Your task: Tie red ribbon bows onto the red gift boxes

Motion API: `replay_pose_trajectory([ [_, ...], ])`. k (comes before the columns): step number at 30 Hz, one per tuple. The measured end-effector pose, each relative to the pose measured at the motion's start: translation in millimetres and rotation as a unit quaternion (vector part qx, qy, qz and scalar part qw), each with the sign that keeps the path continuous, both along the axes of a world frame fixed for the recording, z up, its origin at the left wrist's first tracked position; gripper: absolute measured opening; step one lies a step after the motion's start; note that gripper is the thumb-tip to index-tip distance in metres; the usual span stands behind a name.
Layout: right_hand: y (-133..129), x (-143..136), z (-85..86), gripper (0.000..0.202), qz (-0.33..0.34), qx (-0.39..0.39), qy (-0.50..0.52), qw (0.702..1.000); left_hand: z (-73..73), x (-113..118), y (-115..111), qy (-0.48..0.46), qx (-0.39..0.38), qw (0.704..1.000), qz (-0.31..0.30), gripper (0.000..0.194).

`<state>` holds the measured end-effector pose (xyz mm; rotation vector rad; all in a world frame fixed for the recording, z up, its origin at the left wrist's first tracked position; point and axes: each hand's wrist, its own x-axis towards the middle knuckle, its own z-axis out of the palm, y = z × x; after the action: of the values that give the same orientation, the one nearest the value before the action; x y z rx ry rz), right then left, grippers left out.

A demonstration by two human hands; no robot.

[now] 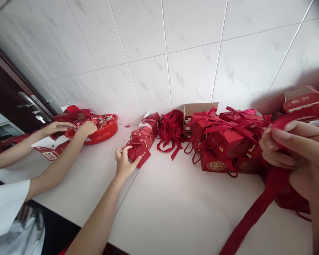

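Right fingers [299, 138] | ribbon [271, 187] pinched between | left fingers [126, 153] | gripping red box [135, 150]

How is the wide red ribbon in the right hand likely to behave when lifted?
The ribbon is probably floppy: it bends at the right hand and trails downward. It is likely light, being a thin, flat strip. It may tangle easily, as the ribbon pile lies in jumbled loops.
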<state>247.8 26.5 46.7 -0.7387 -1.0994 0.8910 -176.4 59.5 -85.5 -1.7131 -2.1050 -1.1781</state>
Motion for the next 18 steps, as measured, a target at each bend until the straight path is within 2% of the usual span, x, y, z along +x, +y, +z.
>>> replay_pose_trajectory([
  [3, 4.8, -5.1, -2.5, 0.024, 0.040, -0.040, -0.107, 0.993, 3.5, 26.8, -12.6, 0.010, -0.038, 0.982, -0.187, 0.054],
  [6, 8.8, -6.2, -7.6, 0.032, 0.056, -0.076, -0.203, 0.975, 7.0, 67.6, -24.6, 0.024, -0.079, 0.925, -0.370, 0.058],
  [8, 11.0, -3.8, -10.2, 0.033, 0.070, -0.094, -0.265, 0.957, 11.5, 95.5, -33.9, 0.039, -0.089, 0.891, -0.444, 0.060],
  [12, 15.1, 6.0, -12.6, 0.028, 0.111, -0.129, -0.371, 0.913, 34.3, 132.1, -56.6, 0.095, -0.072, 0.858, -0.500, 0.040],
  [14, 16.4, 9.7, -12.6, 0.025, 0.125, -0.143, -0.408, 0.893, 50.7, 139.6, -63.5, 0.067, -0.067, 0.840, -0.533, 0.030],
  [16, 16.8, 9.9, -12.7, 0.023, 0.126, -0.151, -0.452, 0.870, 65.7, 144.0, -62.1, 0.002, -0.070, 0.848, -0.525, 0.024],
  [18, 16.4, 6.3, -13.5, 0.021, 0.123, -0.165, -0.500, 0.841, 75.3, 148.5, -52.4, -0.057, -0.092, 0.871, -0.478, 0.025],
])
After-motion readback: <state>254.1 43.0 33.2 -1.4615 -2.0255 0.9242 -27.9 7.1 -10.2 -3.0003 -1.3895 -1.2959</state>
